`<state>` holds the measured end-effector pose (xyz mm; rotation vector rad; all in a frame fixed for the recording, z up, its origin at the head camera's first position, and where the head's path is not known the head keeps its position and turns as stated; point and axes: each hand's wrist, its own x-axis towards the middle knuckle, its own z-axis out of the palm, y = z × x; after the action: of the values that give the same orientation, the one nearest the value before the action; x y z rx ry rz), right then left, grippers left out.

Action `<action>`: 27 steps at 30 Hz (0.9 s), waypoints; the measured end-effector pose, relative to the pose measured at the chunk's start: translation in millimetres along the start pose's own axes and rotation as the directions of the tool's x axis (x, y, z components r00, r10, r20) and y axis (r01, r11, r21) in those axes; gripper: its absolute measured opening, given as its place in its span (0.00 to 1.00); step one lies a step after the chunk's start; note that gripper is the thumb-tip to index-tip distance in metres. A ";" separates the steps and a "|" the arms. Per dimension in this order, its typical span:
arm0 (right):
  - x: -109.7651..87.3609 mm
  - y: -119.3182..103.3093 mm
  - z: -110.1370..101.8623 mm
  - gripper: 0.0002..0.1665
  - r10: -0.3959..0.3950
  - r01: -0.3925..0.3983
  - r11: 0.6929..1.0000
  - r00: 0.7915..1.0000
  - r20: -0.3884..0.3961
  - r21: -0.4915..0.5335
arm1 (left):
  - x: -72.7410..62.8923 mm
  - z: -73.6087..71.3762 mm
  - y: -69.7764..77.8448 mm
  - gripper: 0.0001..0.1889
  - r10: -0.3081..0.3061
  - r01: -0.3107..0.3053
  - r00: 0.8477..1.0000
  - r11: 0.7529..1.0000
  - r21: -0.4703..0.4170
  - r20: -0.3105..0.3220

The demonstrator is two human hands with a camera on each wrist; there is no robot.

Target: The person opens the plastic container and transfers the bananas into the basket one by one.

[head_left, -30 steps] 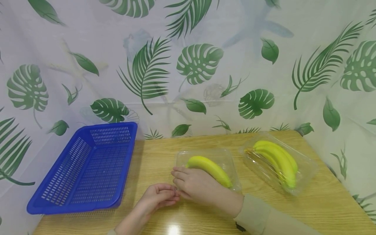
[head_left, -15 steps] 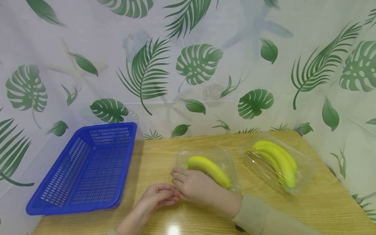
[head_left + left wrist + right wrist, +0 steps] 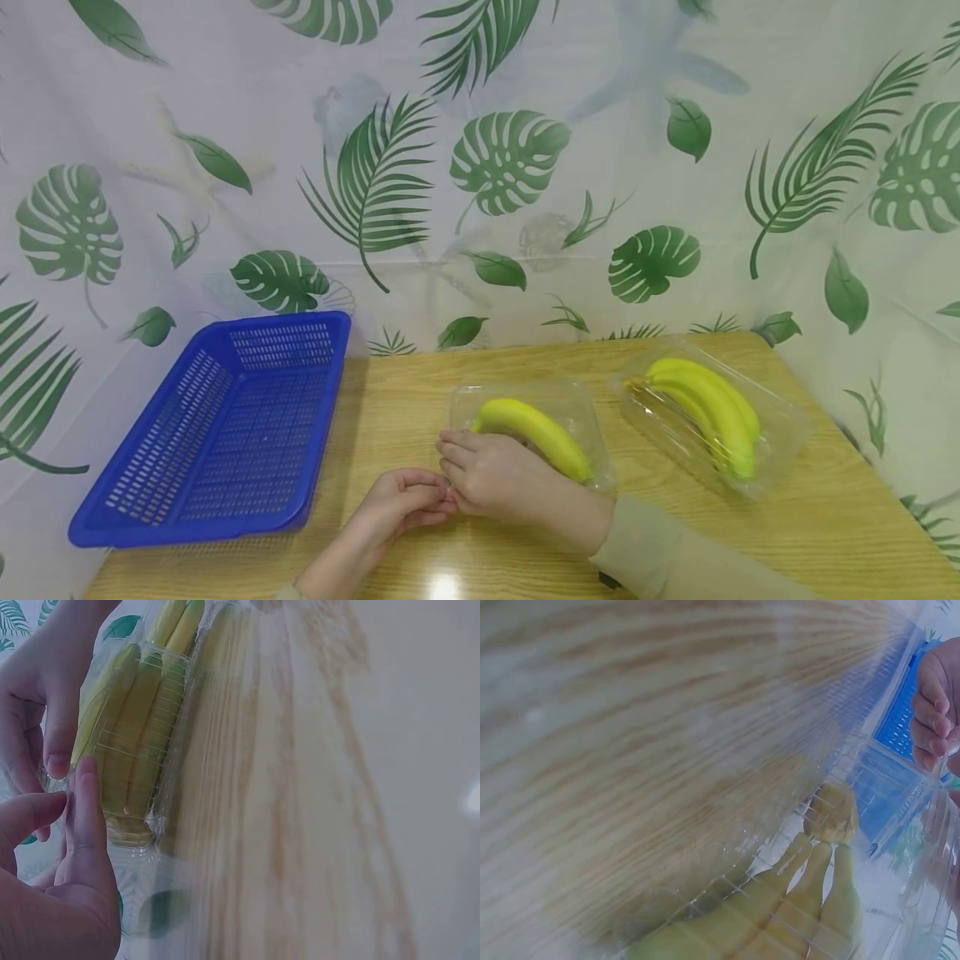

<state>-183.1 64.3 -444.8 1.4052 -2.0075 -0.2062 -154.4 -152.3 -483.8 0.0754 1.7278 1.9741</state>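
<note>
A clear plastic clamshell box (image 3: 596, 421) with a bunch of bananas (image 3: 536, 429) inside stands on the table in the head view. My left hand (image 3: 401, 504) pinches the box's near left corner between thumb and fingers. Beside it my right hand (image 3: 506, 475) grips the same edge, its back covering part of the box and bananas. In the left wrist view the left hand (image 3: 64, 885) is low at the edge, with the right hand (image 3: 41, 705) above it. The right wrist view shows the banana stems (image 3: 832, 814) through the ribbed plastic wall.
A blue plastic basket (image 3: 318, 467) with perforated sides stands on the left of the wooden table (image 3: 397, 400). On the right lies another clear box (image 3: 783, 425) with bananas (image 3: 708, 408). A leaf-patterned sheet (image 3: 480, 250) hangs behind the table.
</note>
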 end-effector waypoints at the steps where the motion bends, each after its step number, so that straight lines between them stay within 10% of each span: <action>1: 0.2 0.0 -0.3 0.18 -0.006 0.006 1.000 1.000 0.000 -0.009 | 0.1 -0.1 -0.1 0.12 0.000 0.000 1.000 1.000 0.001 0.001; 27: -1.7 -3.6 5.3 0.14 -0.010 0.008 1.000 0.994 -0.108 -0.015 | 2.5 -1.1 -1.9 0.10 -0.002 0.003 0.999 1.000 0.020 -0.033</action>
<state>-183.2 63.1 -451.4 1.3868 -1.9082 -0.1448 -156.4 -152.2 -486.5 0.0481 1.7674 1.9669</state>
